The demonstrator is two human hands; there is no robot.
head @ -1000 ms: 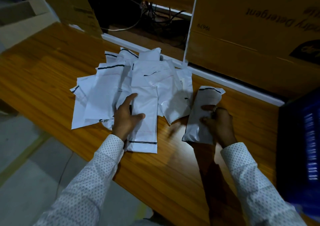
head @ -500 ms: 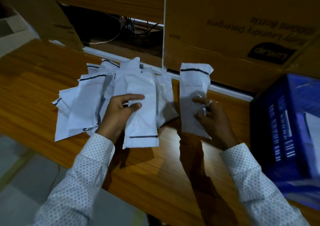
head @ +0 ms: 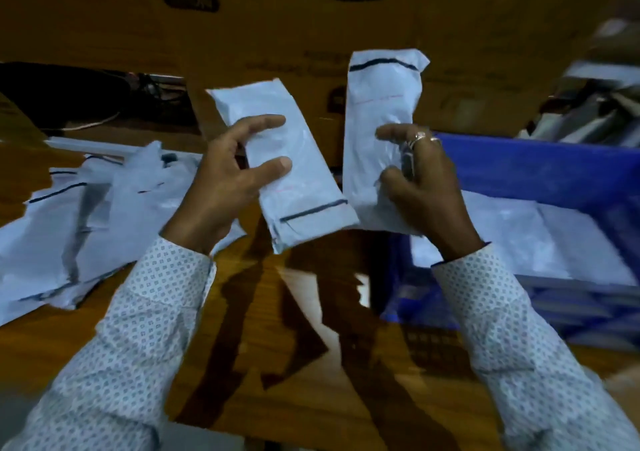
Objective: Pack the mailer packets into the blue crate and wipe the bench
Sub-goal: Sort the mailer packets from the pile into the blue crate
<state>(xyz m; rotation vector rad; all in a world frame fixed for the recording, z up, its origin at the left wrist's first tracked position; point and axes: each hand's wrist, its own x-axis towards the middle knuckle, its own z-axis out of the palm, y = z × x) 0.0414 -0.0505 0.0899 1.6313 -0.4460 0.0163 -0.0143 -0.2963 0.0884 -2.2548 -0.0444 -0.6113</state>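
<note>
My left hand [head: 221, 187] grips a white mailer packet [head: 294, 187] with a black stripe near its lower end, lifted above the wooden bench [head: 304, 346]. My right hand [head: 422, 187] holds a second white packet [head: 374, 104] upright, just left of the blue crate [head: 526, 170]. White packets [head: 554, 242] lie flat inside the crate. A pile of several more packets [head: 79, 229] is spread on the bench at the left.
Large cardboard boxes [head: 311, 28] stand along the back of the bench. Cables [head: 104, 118] lie in a dark gap at the back left. More stacked items [head: 588, 111] show behind the crate at the right. The bench's near edge runs along the bottom left.
My left hand has lifted a packet off the pile and both hands have moved up and right toward the crate, which now fills more of the right side.
</note>
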